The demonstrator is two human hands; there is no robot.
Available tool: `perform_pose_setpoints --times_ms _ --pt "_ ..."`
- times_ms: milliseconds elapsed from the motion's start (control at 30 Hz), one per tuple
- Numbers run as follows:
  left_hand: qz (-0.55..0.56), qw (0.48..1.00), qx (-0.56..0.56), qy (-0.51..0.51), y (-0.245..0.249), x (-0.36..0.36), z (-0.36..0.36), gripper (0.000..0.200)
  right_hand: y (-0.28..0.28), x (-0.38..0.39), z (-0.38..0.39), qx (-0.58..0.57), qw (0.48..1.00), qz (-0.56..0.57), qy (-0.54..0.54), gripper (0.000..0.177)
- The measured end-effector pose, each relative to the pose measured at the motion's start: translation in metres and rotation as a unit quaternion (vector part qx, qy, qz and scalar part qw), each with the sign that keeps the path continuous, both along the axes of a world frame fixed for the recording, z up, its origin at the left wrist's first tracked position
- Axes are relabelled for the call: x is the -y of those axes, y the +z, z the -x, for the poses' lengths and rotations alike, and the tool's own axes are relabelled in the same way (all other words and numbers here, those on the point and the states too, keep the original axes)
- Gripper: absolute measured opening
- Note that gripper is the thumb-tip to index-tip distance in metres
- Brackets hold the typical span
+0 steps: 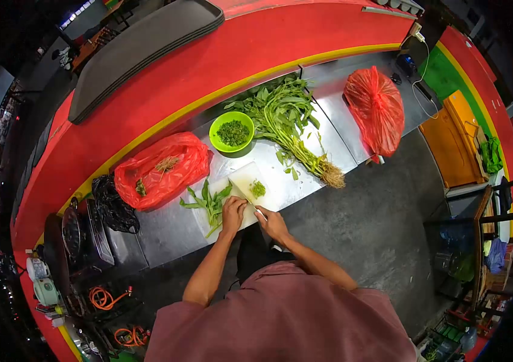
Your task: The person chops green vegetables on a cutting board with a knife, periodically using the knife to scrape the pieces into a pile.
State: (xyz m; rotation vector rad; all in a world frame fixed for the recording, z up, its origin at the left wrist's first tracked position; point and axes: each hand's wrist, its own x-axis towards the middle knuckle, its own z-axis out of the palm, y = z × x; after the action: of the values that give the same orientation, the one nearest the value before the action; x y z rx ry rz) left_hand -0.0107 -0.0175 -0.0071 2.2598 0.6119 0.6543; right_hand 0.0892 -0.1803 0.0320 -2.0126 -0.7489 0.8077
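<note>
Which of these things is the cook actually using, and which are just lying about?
In use: cutting board, knife in right hand, leaves at left hand, chopped greens, green bowl, uncut bunch.
Lying about: right red bag, black bag, stacked trays.

Both your arms reach forward, elbows bent, forearms bare. Your left hand (233,212) sits palm down, fingers tucked under; your right hand (273,222) is just beside it, closed tight in a grip.
</note>
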Motion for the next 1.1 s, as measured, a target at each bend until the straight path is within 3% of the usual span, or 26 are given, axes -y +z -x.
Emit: perform_pose_setpoints --times_ms 167,467,600,667,1100 --pt "-0.008 1.000 0.005 0.005 -0.001 0.001 0.002 0.012 -0.008 -0.001 0.002 -0.004 0.999 -0.033 -0.002 0.043" --pt "-0.005 1.000 0.026 0.008 0.000 0.001 0.002 0.011 0.004 -0.001 0.002 0.000 0.999 0.034 0.016 0.043" --pt "0.004 1.000 0.003 0.016 0.009 0.002 0.001 0.010 -0.012 -0.004 0.002 0.021 0.999 -0.042 -0.003 0.042" --pt "0.008 1.000 0.013 0.013 0.001 -0.001 0.003 0.011 0.000 0.000 -0.001 -0.033 0.999 -0.010 0.003 0.043" --pt "0.021 0.999 0.028 0.020 -0.004 -0.001 0.004 0.013 -0.025 0.008 -0.001 0.001 1.000 0.019 -0.010 0.044"
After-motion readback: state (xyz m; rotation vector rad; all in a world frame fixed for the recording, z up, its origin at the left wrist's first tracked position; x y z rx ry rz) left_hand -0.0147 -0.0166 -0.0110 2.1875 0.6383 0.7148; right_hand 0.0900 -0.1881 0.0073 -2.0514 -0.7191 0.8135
